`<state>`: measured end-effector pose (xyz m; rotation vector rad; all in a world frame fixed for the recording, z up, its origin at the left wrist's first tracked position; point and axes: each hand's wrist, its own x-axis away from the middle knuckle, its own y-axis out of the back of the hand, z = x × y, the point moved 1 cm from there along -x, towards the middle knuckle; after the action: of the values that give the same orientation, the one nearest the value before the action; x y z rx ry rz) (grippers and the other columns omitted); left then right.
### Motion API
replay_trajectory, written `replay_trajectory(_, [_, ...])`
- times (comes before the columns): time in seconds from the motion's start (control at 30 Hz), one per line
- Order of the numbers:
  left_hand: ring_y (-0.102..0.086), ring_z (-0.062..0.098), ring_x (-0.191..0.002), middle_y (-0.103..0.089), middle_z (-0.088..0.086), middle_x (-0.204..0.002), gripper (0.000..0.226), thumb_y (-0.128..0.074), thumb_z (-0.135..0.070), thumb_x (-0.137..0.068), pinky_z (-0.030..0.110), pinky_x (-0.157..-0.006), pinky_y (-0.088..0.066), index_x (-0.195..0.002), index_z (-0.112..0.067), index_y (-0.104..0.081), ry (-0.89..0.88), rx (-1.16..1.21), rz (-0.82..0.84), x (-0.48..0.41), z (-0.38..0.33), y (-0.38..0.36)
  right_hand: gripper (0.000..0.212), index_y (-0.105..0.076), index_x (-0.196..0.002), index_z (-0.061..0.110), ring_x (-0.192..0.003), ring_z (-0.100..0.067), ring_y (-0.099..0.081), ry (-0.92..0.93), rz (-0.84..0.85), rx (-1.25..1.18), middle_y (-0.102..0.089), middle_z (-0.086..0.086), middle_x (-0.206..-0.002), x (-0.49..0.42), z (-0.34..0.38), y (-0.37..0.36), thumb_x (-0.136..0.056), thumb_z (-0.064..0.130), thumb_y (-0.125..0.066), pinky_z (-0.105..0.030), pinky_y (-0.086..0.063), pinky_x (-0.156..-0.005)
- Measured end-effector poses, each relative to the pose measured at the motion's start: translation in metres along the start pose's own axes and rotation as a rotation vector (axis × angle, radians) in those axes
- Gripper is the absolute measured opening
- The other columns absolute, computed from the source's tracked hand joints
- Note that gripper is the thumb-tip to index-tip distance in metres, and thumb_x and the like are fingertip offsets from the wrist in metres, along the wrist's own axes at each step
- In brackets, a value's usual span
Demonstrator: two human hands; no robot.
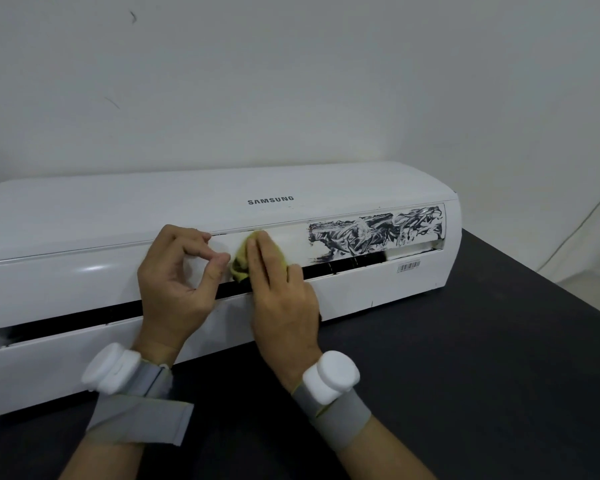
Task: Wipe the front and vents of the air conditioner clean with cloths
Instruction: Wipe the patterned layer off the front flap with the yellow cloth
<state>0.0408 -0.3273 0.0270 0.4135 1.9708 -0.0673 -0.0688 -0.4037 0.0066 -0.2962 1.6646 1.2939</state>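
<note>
One view only, head cam. Air conditioner (222, 209) lies on a dark worktop (499, 341) against a white wall (291, 81), front facing the person. Right grip (281, 282), a bare hand, has its fingers straight & together and presses a yellow cloth (241, 261) flat onto the flap (291, 237) over the vent slot, approx. mid-length of the unit. Cloth is bunched; its lower edge looks darkened, prob. soiled. Left grip (174, 271) sits just beside it on the left, fingers curled, thumb low & fingertips up on the flap. It seems to pinch the flap to steady it, tho the exact contact is hard to read.

Progress, my judgement: roughly half the flap is done. From its left end up to the cloth the flap looks white, no marks visible. A short stretch just right of the cloth also reads clean. Beyond that, black smears (374, 233) cover the flap nearly to its right end, thick & swirled, untouched as far as I can tell. So the wipe is mid-stage w/ the dirtiest part left.

Upper front panel w/ the brand lettering looks white, bar a few tiny specks near the smears. Vent slot (343, 266) behind the flap is dark, so I can't tell if it's clean inside. Barcode sticker (408, 266) sits below the slot at right. Only one cloth is in sight; the task says cloths, so any 2nd one is out of view.
</note>
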Motion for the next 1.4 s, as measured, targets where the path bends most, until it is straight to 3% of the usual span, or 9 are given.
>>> replay_trajectory(0.17, [-0.060, 0.019, -0.081, -0.054, 0.008, -0.079, 0.034, -0.072, -0.034, -0.078, 0.024, -0.072, -0.047, -0.059, -0.007, -0.063, -0.046, -0.133, 0.083, 0.001, -0.004, -0.001, 0.053, -0.057, -0.130, 0.011, -0.066, -0.019, -0.056, -0.172, -0.014, 0.160, -0.054, 0.002, -0.137, -0.004, -0.033, 0.001, -0.078, 0.005, -0.050, -0.027, -0.042, -0.045])
replay_trajectory(0.27, [-0.055, 0.022, -0.082, -0.057, 0.004, -0.082, 0.028, -0.075, -0.035, -0.074, 0.027, -0.075, -0.042, -0.068, -0.009, -0.068, -0.120, -0.282, 0.217, 0.001, -0.007, -0.006, 0.053, -0.056, -0.131, 0.007, -0.068, -0.020, -0.056, -0.219, -0.001, 0.129, -0.054, -0.001, -0.137, -0.006, -0.035, -0.001, -0.078, 0.005, -0.048, -0.027, -0.042, -0.046])
replay_trajectory(0.37, [-0.054, 0.028, -0.087, -0.060, 0.002, -0.090, 0.017, -0.075, -0.023, -0.072, 0.031, -0.079, -0.040, -0.087, -0.016, -0.072, -0.197, -0.480, 0.310, 0.003, -0.006, -0.014, 0.052, -0.054, -0.132, 0.006, -0.066, -0.020, -0.052, -0.145, 0.005, 0.124, -0.051, -0.003, -0.140, 0.005, -0.037, -0.004, -0.082, 0.001, -0.042, -0.027, -0.040, -0.045])
replay_trajectory(0.53, [-0.049, 0.031, -0.094, -0.059, 0.001, -0.095, 0.042, -0.077, -0.004, -0.060, 0.035, -0.075, -0.032, -0.097, -0.021, -0.070, -0.115, -0.687, 0.246, 0.009, -0.008, -0.032, 0.049, -0.055, -0.131, 0.007, -0.065, -0.021, -0.053, 0.020, 0.037, 0.135, -0.051, -0.004, -0.139, 0.025, -0.058, 0.000, -0.083, 0.002, -0.046, -0.030, -0.043, -0.046])
replay_trajectory(0.8, [-0.046, 0.027, -0.097, -0.060, 0.001, -0.096, 0.039, -0.073, -0.015, -0.067, 0.038, -0.085, -0.029, -0.106, -0.020, -0.070, -0.170, -0.700, 0.146, 0.014, -0.009, -0.047, 0.049, -0.057, -0.127, 0.006, -0.084, -0.030, -0.061, -0.244, 0.094, -0.166, -0.054, -0.015, -0.130, -0.020, -0.037, 0.010, -0.078, 0.000, -0.061, -0.036, -0.053, -0.051])
replay_trajectory(0.97, [-0.046, 0.027, -0.097, -0.063, 0.007, -0.096, 0.037, -0.077, -0.015, -0.070, 0.037, -0.085, -0.031, -0.106, -0.014, -0.070, -0.174, -0.666, 0.112, 0.017, -0.005, -0.048, 0.052, -0.055, -0.130, 0.008, -0.077, -0.022, -0.058, -0.302, 0.120, -0.011, -0.057, -0.004, -0.130, -0.021, -0.032, 0.011, -0.079, 0.008, -0.061, -0.029, -0.051, -0.053])
replay_trajectory(1.13, [-0.047, 0.026, -0.095, -0.063, 0.007, -0.095, 0.037, -0.072, -0.007, -0.069, 0.036, -0.085, -0.030, -0.105, -0.013, -0.072, -0.154, -0.648, 0.110, 0.017, -0.006, -0.048, 0.046, -0.044, -0.132, 0.007, -0.085, -0.022, -0.054, -0.430, 0.201, 0.091, -0.047, -0.003, -0.132, -0.033, -0.042, 0.010, -0.087, 0.006, -0.043, -0.026, -0.039, -0.052])
replay_trajectory(1.27, [-0.046, 0.027, -0.096, -0.063, 0.009, -0.094, 0.037, -0.072, -0.008, -0.069, 0.037, -0.084, -0.030, -0.106, -0.012, -0.072, -0.166, -0.662, 0.106, 0.017, -0.005, -0.049, 0.041, -0.057, -0.122, 0.008, -0.075, -0.019, -0.057, -0.320, 0.178, 0.120, -0.057, 0.000, -0.123, -0.030, -0.040, 0.016, -0.081, 0.007, -0.055, -0.024, -0.042, -0.046])
replay_trajectory(1.4, [-0.045, 0.027, -0.096, -0.062, 0.008, -0.094, 0.039, -0.074, -0.007, -0.067, 0.037, -0.084, -0.030, -0.106, -0.013, -0.072, -0.161, -0.654, 0.109, 0.018, -0.005, -0.049, 0.043, -0.034, -0.134, 0.009, -0.093, -0.024, -0.051, -0.368, 0.285, 0.079, -0.035, -0.002, -0.136, -0.033, -0.062, 0.015, -0.092, 0.005, -0.037, -0.029, -0.037, -0.054])
